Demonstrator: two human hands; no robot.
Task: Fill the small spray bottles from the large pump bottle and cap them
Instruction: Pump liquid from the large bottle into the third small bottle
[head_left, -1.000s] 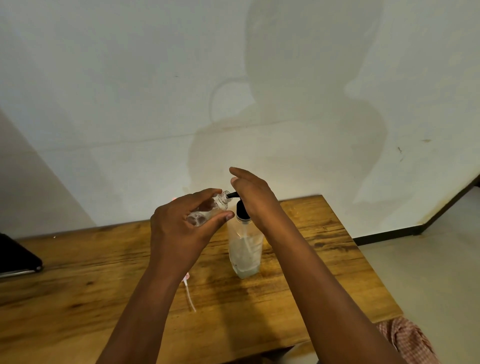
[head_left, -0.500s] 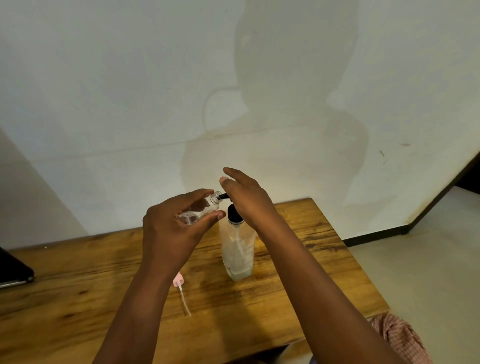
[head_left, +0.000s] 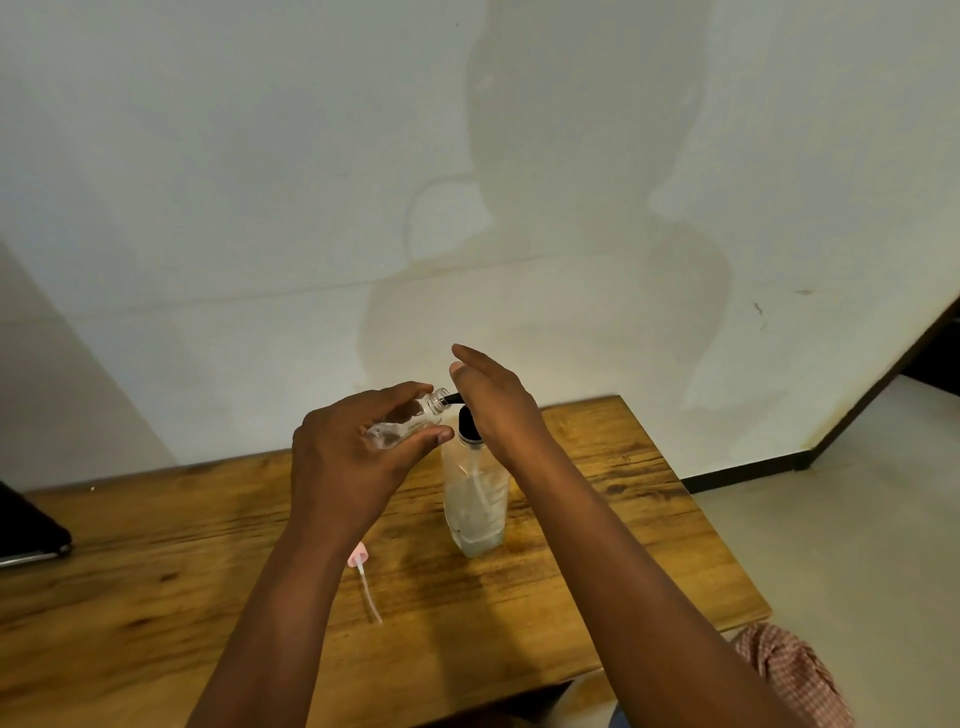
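A large clear pump bottle (head_left: 475, 501) with a black pump head stands upright near the middle of the wooden table (head_left: 613, 519). My right hand (head_left: 493, 400) lies flat on top of the pump head, fingers straight. My left hand (head_left: 353, 457) grips a small clear spray bottle (head_left: 415, 421), tilted on its side, its open neck held against the black pump nozzle. A pink spray cap (head_left: 359, 554) with a thin white dip tube lies on the table below my left wrist.
A dark flat device (head_left: 28, 530) lies at the table's left edge. A plain wall rises right behind the table. To the right the table ends and light floor begins. Checked pink cloth (head_left: 789, 670) shows at lower right.
Both hands and the bottles keep the same pose. The view has shifted slightly and my right hand sits a little higher over the pump head.
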